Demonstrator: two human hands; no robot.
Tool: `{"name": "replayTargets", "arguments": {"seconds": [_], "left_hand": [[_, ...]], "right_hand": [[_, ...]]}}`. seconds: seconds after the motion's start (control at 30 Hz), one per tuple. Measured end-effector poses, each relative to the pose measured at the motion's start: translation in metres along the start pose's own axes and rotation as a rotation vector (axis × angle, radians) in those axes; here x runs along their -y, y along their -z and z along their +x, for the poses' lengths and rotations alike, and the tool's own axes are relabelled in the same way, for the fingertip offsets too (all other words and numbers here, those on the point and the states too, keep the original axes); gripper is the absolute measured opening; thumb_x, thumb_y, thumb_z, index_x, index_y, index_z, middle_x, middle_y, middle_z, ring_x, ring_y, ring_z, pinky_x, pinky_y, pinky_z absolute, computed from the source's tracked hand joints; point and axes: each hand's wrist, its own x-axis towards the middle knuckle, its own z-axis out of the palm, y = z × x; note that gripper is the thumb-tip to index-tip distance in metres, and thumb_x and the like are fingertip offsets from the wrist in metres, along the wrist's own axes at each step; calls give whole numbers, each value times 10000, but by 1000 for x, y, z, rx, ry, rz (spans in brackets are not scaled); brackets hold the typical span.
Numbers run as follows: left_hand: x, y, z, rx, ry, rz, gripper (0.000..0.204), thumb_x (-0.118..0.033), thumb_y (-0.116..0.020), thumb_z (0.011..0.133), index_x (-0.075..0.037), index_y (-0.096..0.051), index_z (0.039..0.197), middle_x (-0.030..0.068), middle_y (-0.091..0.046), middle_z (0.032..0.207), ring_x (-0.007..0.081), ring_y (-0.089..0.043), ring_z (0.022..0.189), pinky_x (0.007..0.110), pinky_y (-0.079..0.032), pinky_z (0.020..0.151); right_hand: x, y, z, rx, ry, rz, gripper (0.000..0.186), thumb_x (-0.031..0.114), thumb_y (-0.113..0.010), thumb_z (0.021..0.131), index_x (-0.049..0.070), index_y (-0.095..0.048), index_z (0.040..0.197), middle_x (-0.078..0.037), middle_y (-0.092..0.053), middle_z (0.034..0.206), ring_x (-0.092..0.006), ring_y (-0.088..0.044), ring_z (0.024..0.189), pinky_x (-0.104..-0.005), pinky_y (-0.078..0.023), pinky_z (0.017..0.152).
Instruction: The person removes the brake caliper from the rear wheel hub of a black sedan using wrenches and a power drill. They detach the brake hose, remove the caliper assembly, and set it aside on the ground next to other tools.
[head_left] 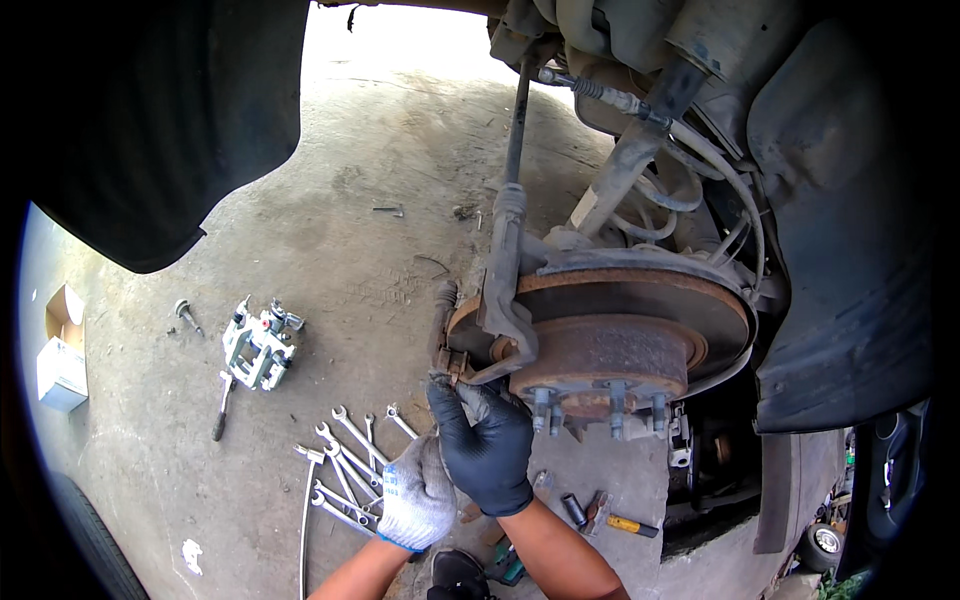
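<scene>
My right hand (485, 450), in a black glove, is closed at the lower end of a rusty brake caliper bracket (510, 325). Its thumb and fingers meet the bracket's end; anything small between them is hidden. Against its wrist side is my left hand (415, 497), in a white knit glove, its fingers mostly hidden. The bracket straddles the edge of a worn brake disc (640, 290), whose rusty hub (600, 350) carries several wheel studs (617, 405). A metal shock absorber (640, 160) rises behind.
Several wrenches (355, 440) lie on the concrete floor left of my hands. Farther left are a silver brake caliper (260, 343), a ratchet (221, 405) and an open carton (63, 350). A yellow-handled tool (630, 526) lies right of my forearm. Dark fender liner (850, 220) bounds the right.
</scene>
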Motion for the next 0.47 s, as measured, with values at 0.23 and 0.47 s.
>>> {"name": "replayTargets", "arguments": {"seconds": [0.23,0.47], "left_hand": [[1,-11,-4,-8,65,-226,370,-236,-429,1236,32,-684,1243,126,-745,934,259,-705,819,407,-562,734],[-19,-8,-15,46,369,-432,363,-263,-450,1244,-9,-687,1351,115,-785,1001,295,-722,842,418,-573,741]], "right_hand": [[5,-1,4,-6,-11,51,146,147,-809,1068,4,-837,1081,-171,-824,1010,-329,-789,932,-414,-593,876],[12,2,4,19,-93,84,151,145,-800,1077,0,-839,1091,-166,-838,1045,-294,-799,961,-415,-598,914]]}}
